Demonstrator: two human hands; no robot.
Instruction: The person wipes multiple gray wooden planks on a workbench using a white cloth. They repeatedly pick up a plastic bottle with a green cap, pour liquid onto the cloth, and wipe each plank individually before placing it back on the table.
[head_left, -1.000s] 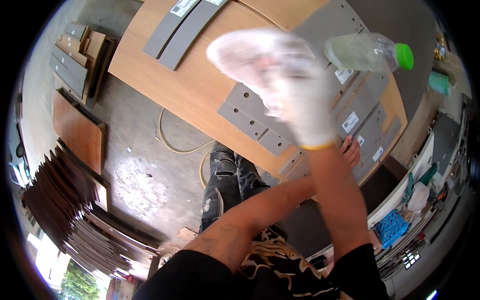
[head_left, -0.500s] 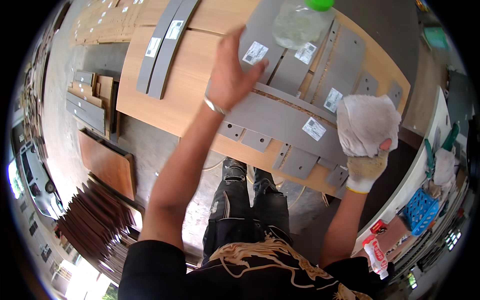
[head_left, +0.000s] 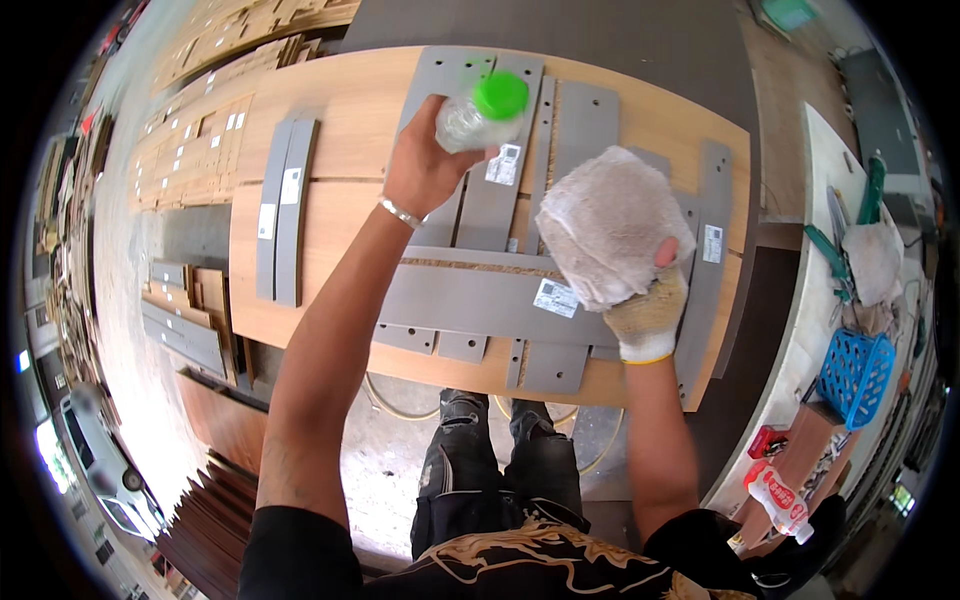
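Note:
My bare left hand (head_left: 420, 165) is wrapped round a clear plastic bottle (head_left: 470, 128) with a bright green cap, above the far grey panels. A silvery bracelet circles that wrist. My right hand (head_left: 648, 315), in a knitted work glove, grips a folded whitish cloth (head_left: 605, 225); a bare fingertip pokes out against it. Below both hands, grey panels with drilled holes and white labels lie across a wood-coloured tabletop (head_left: 345, 225). One long grey panel (head_left: 460, 295) runs crosswise over others near the front, and the cloth partly covers its right part.
Two grey strips (head_left: 285, 210) lie at the table's left. On the right, a white bench (head_left: 805, 290) carries a blue plastic basket (head_left: 857, 378), green-handled tools and a red-and-white bottle (head_left: 778, 500). Dark boards (head_left: 225, 525) stand at lower left; a hose (head_left: 400, 405) runs along the floor.
My left hand was open and apart from the bottle; now it holds it. The view has shifted, and the cloth in my right hand now appears further left over the panels.

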